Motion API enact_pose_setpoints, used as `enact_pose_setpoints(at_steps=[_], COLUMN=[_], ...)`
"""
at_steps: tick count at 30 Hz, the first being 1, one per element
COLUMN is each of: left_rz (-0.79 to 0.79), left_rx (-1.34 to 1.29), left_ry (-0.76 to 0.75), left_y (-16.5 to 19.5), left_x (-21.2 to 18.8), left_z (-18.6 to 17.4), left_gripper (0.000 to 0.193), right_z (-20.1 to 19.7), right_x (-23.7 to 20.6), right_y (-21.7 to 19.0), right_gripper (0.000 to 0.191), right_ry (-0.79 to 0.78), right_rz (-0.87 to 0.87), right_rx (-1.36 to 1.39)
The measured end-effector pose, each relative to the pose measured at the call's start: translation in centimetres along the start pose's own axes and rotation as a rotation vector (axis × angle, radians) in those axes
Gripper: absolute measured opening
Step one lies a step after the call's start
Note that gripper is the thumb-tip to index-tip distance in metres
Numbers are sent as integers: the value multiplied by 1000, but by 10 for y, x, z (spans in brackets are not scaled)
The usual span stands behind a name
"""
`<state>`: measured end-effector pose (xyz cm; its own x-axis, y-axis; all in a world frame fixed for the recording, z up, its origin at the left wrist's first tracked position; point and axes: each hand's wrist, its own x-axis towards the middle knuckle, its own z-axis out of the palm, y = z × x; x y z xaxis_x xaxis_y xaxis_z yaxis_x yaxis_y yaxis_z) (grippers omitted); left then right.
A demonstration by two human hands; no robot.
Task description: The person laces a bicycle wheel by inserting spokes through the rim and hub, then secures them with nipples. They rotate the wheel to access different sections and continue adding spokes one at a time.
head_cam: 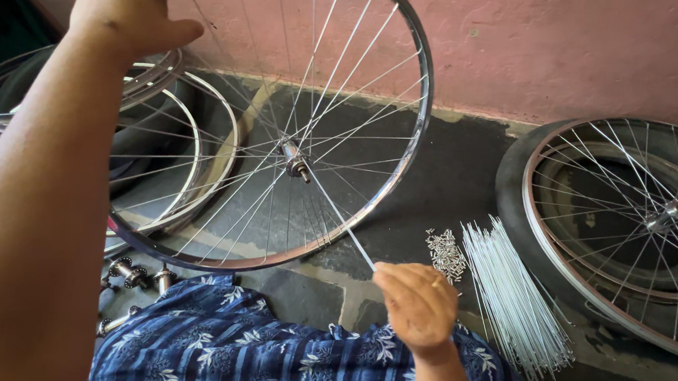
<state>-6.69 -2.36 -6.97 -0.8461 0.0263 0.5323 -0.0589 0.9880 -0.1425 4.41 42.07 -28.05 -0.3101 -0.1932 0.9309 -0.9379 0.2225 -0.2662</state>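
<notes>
1 spoke in your right hand, pinched at its outer end, inner end at hub | left hand clamped on wheel rim, upright over floor | lacing well advanced, judged | loose spokes and nipples remain.

Bright, even daylight fills the scene, with sun falling strongest on the pink wall and glinting off the chrome wheel rim. Shadows are soft. The near left forearm looks slightly soft and stretched by the wide lens.
</notes>
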Motion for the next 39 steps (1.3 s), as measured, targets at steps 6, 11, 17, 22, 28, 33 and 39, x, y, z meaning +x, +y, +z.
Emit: enact_pose_setpoints(at_steps=[6, 11, 17, 22, 28, 33, 39], left_rz=[-11, -26, -12, -54, -15, -107, -159], left_rx=[-16, -66, -93, -58, -98, -181, -174], left_ry=[-21, -1, 14, 7, 89, 44, 59], left_y=[16, 25, 27, 24, 12, 2, -14], left_x=[-2, -9, -17, -28, -46, -57, -65], left_z=[-13, -22, -30, -30, -32, -28, -20], left_gripper=[79, 79, 74, 75, 68, 71, 76], right_z=[7, 12, 15, 19, 24, 25, 26], right_x=[5, 8, 5, 1, -2, -2, -3], right_y=[-24, -36, -38, -40, -45, -44, -41], right_gripper=[18, 19, 20, 21, 17, 17, 16], right_ry=[-122, -168, -190, -206, -248, -269, -279], right_rz=[-141, -165, -154, -177, -185, -180, -185], right_rx=[45, 158, 225, 233, 263, 277, 251])
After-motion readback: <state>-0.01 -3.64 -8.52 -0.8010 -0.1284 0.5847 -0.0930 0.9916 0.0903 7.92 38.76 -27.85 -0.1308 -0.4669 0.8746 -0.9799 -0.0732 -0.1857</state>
